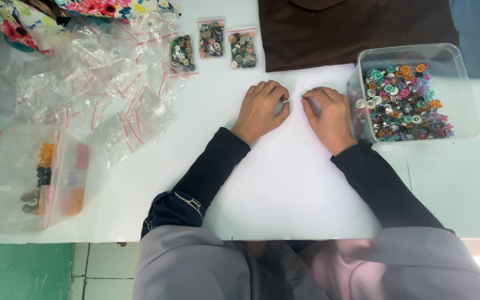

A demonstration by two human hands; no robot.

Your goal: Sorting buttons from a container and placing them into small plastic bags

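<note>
Buttons pinched small: I see left hand and right hand each clenched on one; a slip could skitter it across the counter toward six o'clock.

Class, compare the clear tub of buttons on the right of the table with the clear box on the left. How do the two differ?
The tub on the right holds a loose, mixed heap of buttons, teal, pink and orange; the box on the left holds buttons sorted in rows by colour, orange and dark.
The tub stands open; the box has empty clear bags lying over it.
The tub sits beside the right hand; the box lies far from the left hand.
Both are clear plastic.
</note>
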